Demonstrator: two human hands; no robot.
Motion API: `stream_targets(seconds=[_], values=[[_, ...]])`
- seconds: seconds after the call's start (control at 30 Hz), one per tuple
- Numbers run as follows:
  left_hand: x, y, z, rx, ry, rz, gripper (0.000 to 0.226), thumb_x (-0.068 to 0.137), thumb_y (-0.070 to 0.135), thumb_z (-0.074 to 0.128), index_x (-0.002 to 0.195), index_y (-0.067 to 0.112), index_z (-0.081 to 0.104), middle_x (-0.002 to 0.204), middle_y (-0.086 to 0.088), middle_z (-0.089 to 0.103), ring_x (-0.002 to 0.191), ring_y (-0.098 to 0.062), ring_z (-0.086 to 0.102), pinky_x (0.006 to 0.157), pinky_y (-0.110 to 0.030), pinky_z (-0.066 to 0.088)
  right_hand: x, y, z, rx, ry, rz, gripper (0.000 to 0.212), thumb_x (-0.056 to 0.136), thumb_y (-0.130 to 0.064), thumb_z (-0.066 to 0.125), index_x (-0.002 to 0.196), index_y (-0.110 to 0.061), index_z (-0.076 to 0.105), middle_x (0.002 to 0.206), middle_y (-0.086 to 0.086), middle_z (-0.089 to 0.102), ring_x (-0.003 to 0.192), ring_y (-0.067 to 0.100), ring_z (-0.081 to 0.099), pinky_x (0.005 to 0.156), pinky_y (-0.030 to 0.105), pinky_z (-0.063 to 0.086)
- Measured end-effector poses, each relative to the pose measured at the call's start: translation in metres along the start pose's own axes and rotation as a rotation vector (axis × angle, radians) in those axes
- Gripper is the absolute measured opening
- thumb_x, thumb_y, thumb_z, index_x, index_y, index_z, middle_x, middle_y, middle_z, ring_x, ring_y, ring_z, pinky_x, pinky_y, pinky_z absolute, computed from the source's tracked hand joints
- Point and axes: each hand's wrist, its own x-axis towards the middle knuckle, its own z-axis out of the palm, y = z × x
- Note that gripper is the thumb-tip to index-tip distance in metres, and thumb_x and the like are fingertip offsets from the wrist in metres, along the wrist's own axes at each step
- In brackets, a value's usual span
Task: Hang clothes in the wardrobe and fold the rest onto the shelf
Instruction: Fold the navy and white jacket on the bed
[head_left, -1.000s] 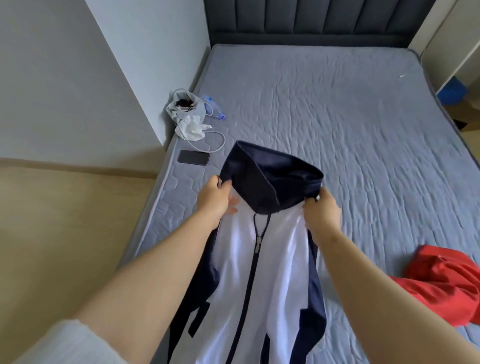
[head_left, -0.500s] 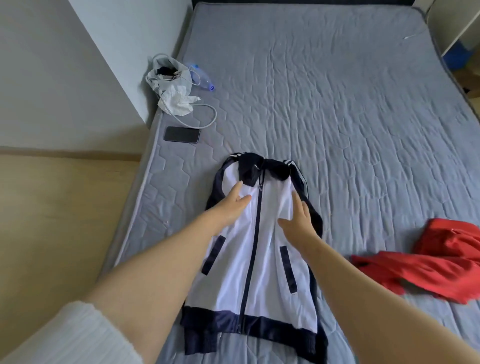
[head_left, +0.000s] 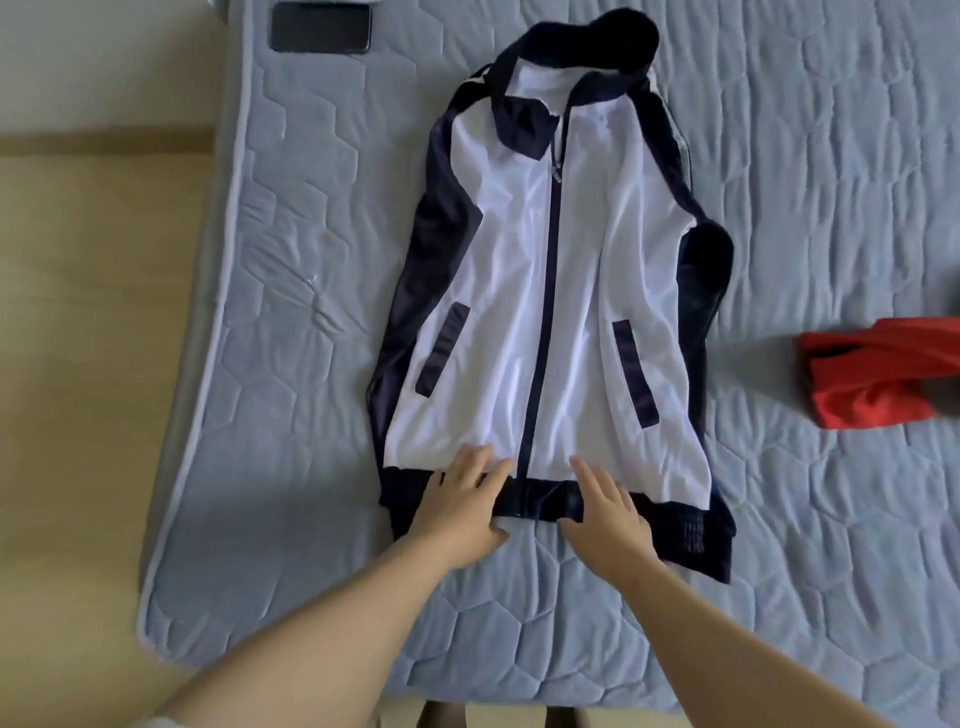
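Both hands have slid down the jacket (head_left: 550, 312) since half a second ago: then they lay on the chest, now they are at the dark hem (head_left: 540, 501), the part nearest to the person. One second ago the jacket was lifted by the collar; now it lies flat on the bed (head_left: 311, 312), front side up and zip closed. I judge that the smoothing is almost finished and that folding can start, probably from the hem or from the sides.

The left hand (head_left: 462, 504) lies flat across the hem, just left of the zip. Its fingers (head_left: 480, 460) are straight and close together, and the tips reach the white cloth. The right hand (head_left: 608, 514) does the same just right of the zip, its fingers (head_left: 589, 475) a little spread. Neither hand grasps anything; they only press on the cloth. Whether a thumb is hooked under the hem edge, I cannot tell.

Beyond the fingertips the jacket runs away from the person, with the collar (head_left: 576, 57) at its far end. Well to the right of the right hand lies a red garment (head_left: 872, 379), crumpled and waiting. Far beyond the left fingers, near the bed edge, lies a dark phone (head_left: 320, 27).
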Motion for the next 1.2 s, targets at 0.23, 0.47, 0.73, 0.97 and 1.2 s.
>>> stream_targets(seconds=[0.23, 0.47, 0.73, 0.97, 1.2], values=[[0.031, -0.013, 0.05, 0.348, 0.147, -0.088, 0.091, 0.082, 0.01, 0.058, 0.147, 0.032, -0.001, 0.154, -0.003, 0.0, 0.144, -0.027, -0.006, 0.111, -0.049, 0.013, 0.037, 0.018, 0.036, -0.29, 0.13, 0.014, 0.092, 0.086, -0.036, 0.062, 0.142, -0.04, -0.01, 0.154, -0.004, -0.012, 0.143, 0.032, 0.002, 0.107, 0.048, 0.026], [0.036, -0.016, 0.038, 0.356, 0.568, 0.125, 0.053, 0.05, -0.011, 0.071, 0.096, 0.015, 0.072, 0.081, -0.002, 0.068, 0.07, -0.025, 0.063, 0.054, -0.031, 0.053, 0.041, 0.04, 0.03, -0.402, 0.323, -0.065, 0.076, 0.089, -0.005, 0.043, 0.144, -0.043, 0.008, 0.152, -0.008, 0.021, 0.132, 0.02, 0.033, 0.094, 0.038, 0.035], [0.007, 0.029, 0.041, 0.255, 0.207, 0.065, 0.055, 0.072, -0.002, 0.063, 0.12, 0.022, 0.058, 0.098, 0.001, 0.065, 0.089, -0.024, 0.055, 0.06, -0.027, 0.039, -0.001, 0.058, 0.01, -0.431, 0.17, -0.027, 0.059, 0.089, -0.004, 0.042, 0.136, -0.039, 0.033, 0.132, -0.01, 0.048, 0.117, 0.019, 0.048, 0.098, 0.037, 0.03], [-0.022, 0.045, 0.075, 0.145, -0.201, 0.073, 0.063, 0.088, -0.007, 0.03, 0.14, 0.028, 0.035, 0.127, -0.003, 0.052, 0.113, -0.029, 0.041, 0.075, -0.033, 0.037, -0.048, 0.088, 0.03, -0.396, -0.014, 0.025, 0.06, 0.088, -0.001, 0.034, 0.132, -0.041, 0.039, 0.134, -0.009, 0.049, 0.118, 0.019, 0.051, 0.101, 0.035, 0.033], [-0.048, 0.051, 0.103, 0.118, -0.415, 0.066, 0.064, 0.084, -0.006, 0.033, 0.135, 0.032, 0.042, 0.115, -0.009, 0.052, 0.107, -0.029, 0.048, 0.076, -0.035, 0.041, -0.08, 0.112, 0.051, -0.383, -0.125, 0.057, 0.058, 0.084, 0.001, 0.037, 0.124, -0.039, 0.049, 0.122, -0.008, 0.059, 0.113, 0.019, 0.055, 0.093, 0.032, 0.039]])
